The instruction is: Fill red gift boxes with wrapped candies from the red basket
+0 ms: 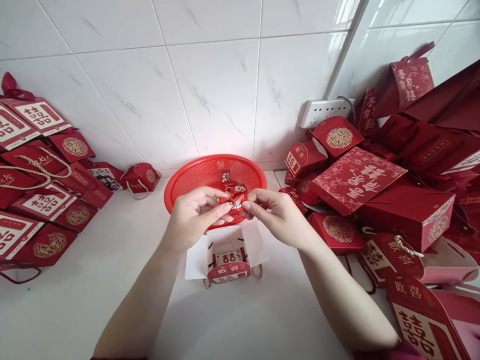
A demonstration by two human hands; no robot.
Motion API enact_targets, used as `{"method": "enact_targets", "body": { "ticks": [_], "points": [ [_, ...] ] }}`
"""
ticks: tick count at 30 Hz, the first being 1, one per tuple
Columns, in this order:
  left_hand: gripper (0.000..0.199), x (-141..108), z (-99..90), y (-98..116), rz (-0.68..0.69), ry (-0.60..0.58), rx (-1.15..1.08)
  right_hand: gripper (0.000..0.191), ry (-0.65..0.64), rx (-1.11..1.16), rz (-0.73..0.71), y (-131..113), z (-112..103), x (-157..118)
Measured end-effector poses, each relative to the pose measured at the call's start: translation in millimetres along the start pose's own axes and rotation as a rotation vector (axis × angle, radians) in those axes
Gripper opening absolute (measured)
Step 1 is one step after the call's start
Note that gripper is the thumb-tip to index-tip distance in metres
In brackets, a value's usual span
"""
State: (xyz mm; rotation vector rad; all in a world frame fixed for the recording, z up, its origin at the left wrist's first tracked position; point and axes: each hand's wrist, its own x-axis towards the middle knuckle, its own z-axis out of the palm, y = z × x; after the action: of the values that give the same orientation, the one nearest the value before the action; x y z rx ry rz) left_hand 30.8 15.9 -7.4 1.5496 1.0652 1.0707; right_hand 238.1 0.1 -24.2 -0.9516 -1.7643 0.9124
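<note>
Both hands meet over the front of a red mesh basket. My left hand pinches the left end of a small shiny red wrapped candy. The right end of it is between the thumb and fingers of my right hand. Behind the fingers, more small red packets lie in the basket. Just below the hands stands an open red and white box, its white flaps spread, with a red patterned packet inside.
Red gift boxes are stacked at the left, and a small one stands beside them. A large heap of red boxes and bags fills the right side. A socket strip lies against the tiled wall.
</note>
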Motion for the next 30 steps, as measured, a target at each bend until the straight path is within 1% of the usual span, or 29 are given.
{"method": "enact_targets", "body": {
  "ticks": [2, 4, 10, 12, 16, 20, 25, 30],
  "points": [
    [0.021, -2.2, -3.1, 5.4, -0.091, -0.057, 0.038, 0.023, -0.002, -0.025, -0.006, 0.8, -1.1, -0.6],
    [0.019, -3.1, -4.9, 8.6, -0.122, -0.076, 0.056, 0.022, -0.005, -0.025, -0.020, 0.5, -1.5, -1.7],
    [0.029, -1.3, -11.0, 8.6, -0.211, -0.165, 0.058, 0.022, -0.045, 0.054, -0.022, -3.1, -1.3, -4.5],
    [0.027, -1.4, -12.0, 8.6, -0.200, -0.163, 0.050, 0.023, -0.061, 0.083, -0.019, -3.7, -1.3, -4.7],
    [0.018, -3.3, -10.1, 10.5, -0.141, -0.166, 0.025, 0.023, -0.080, 0.111, -0.020, -3.6, -2.3, -5.2],
    [0.014, -5.2, -8.2, 12.2, -0.112, -0.164, 0.041, 0.022, -0.081, 0.010, -0.008, -5.3, -4.9, -6.9],
    [0.014, -7.0, -9.4, 11.9, -0.093, -0.193, 0.060, 0.022, -0.095, -0.079, -0.036, -9.8, -6.1, -9.4],
    [0.014, -5.3, -8.5, 10.1, -0.065, -0.175, 0.074, 0.023, -0.081, -0.141, -0.029, -11.8, -5.9, -10.6]
  ]
}}
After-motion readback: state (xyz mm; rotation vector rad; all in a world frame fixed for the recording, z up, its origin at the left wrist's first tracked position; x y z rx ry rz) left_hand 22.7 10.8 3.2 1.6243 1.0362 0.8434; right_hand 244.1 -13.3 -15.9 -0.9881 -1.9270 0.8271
